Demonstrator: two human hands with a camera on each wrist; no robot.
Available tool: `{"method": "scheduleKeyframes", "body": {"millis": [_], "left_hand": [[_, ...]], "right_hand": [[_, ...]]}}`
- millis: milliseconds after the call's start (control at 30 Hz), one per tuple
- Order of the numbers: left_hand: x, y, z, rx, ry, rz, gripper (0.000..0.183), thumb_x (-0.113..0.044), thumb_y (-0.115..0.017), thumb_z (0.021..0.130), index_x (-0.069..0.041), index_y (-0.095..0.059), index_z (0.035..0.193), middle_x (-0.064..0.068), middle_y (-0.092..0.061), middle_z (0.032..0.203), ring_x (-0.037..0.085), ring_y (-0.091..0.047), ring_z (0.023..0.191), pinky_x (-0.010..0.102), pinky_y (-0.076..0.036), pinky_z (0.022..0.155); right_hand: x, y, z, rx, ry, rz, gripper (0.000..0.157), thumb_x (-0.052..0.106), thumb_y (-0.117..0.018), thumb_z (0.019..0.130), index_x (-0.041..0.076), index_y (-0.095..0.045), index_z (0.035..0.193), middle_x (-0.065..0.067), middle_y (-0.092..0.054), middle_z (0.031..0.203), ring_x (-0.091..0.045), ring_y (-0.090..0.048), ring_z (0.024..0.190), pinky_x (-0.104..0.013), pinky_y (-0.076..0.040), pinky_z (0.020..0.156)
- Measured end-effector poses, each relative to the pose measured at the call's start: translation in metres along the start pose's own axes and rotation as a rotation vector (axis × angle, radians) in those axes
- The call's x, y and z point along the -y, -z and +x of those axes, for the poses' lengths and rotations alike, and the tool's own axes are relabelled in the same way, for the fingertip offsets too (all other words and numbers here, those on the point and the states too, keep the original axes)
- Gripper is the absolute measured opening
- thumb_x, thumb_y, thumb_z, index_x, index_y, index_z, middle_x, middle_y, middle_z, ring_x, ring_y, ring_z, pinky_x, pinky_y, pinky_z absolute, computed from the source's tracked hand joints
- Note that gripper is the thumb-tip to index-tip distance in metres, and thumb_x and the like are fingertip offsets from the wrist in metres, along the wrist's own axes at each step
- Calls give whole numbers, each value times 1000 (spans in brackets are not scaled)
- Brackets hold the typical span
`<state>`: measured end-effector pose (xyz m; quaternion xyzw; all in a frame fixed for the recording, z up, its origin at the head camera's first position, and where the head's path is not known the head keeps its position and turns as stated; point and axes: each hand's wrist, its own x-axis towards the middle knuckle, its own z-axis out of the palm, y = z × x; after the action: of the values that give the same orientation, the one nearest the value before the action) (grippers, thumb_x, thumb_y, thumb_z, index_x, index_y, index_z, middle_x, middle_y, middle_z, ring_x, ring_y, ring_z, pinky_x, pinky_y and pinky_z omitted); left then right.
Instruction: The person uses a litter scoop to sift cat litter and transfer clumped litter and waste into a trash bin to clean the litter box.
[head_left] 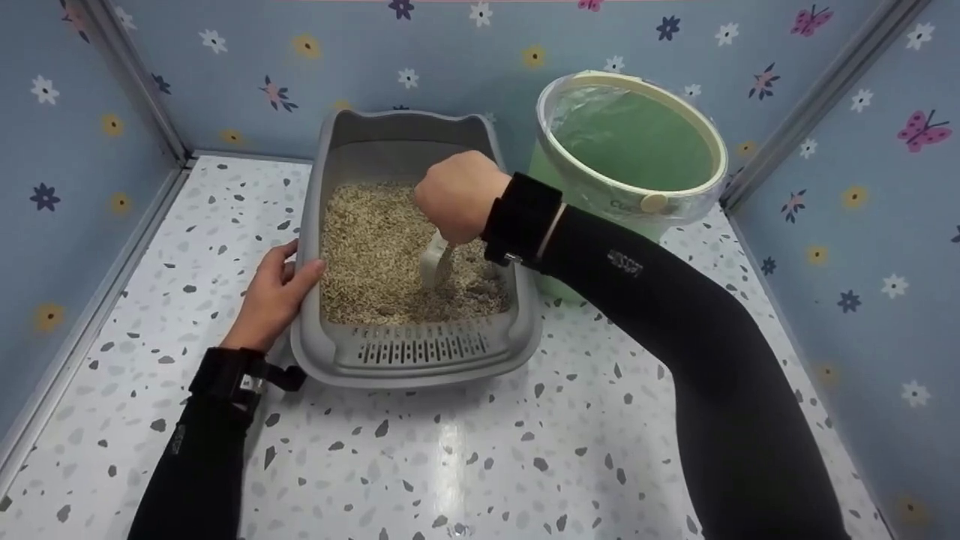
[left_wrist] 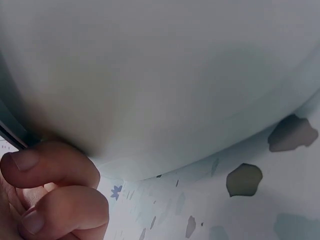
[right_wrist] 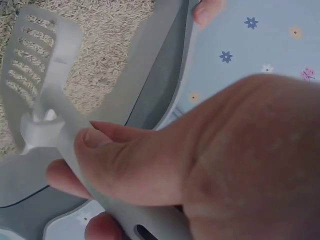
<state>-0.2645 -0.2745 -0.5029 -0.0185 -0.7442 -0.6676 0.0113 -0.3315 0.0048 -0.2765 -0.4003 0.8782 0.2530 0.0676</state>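
Observation:
A grey litter box [head_left: 412,373] sits on the floor, its bottom covered with tan pellet litter [head_left: 371,232] that looks darker toward the front. My left hand [head_left: 274,296] grips the box's left rim, thumb over the edge and fingers outside; in the left wrist view its curled fingers [left_wrist: 65,170] lie under the pale box wall [left_wrist: 165,90]. My right hand [head_left: 461,195], over the box, holds a light grey slotted litter scoop [right_wrist: 66,42] by its handle. In the head view the scoop's head points down at the darker litter, partly hidden behind the hand.
A light green trash bin [head_left: 547,172] with a clear plastic liner [head_left: 592,105] under its cream rim stands right of the box. Blue flowered panels [head_left: 225,75] enclose the back and both sides. The floor [head_left: 360,465] is white with grey speckles.

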Motion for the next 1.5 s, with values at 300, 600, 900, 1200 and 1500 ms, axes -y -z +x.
{"method": "scheduleKeyframes", "body": {"millis": [300, 600, 900, 1200, 1500], "left_hand": [[0, -1, 2, 7, -7, 6, 84, -45, -62, 115, -1, -22, 175, 34, -62, 142, 19, -73, 109, 25, -62, 89], [-6, -6, 5, 30, -23, 5, 85, -45, -63, 115, -1, -22, 174, 33, -64, 141, 19, -74, 108, 26, -63, 88], [-6, -5, 7, 23, -20, 12, 85, -45, -64, 114, 0, -23, 174, 34, -64, 140, 18, -75, 106, 26, -64, 87], [-5, -6, 5, 18, -4, 12, 84, -45, -63, 115, -1, -23, 174, 33, -62, 143, 19, -73, 109, 25, -62, 90], [-7, -7, 4, 10, -13, 26, 84, -45, -63, 115, 0, -23, 174, 35, -63, 141, 16, -74, 106, 24, -61, 88]], "right_hand": [[-9, -17, 16, 24, -90, -86, 45, 4, -53, 107, 20, -32, 71, 1, -33, 69, -17, -32, 62, -37, -30, 53], [-26, -22, 18, 163, -91, -5, 38, 0, -50, 97, 20, -29, 72, 1, -25, 72, -16, -21, 66, -38, -22, 58], [-16, -23, 13, 54, -117, -39, 41, 5, -54, 104, 19, -32, 72, 0, -35, 72, -18, -34, 64, -37, -35, 52], [-13, -39, 14, 135, -79, -28, 41, 7, -55, 106, 17, -35, 72, 0, -36, 72, -17, -31, 64, -37, -29, 53], [-8, -29, 24, 352, -37, 45, 39, 4, -50, 101, 19, -34, 70, 0, -27, 76, -18, -23, 68, -38, -25, 62]]}}
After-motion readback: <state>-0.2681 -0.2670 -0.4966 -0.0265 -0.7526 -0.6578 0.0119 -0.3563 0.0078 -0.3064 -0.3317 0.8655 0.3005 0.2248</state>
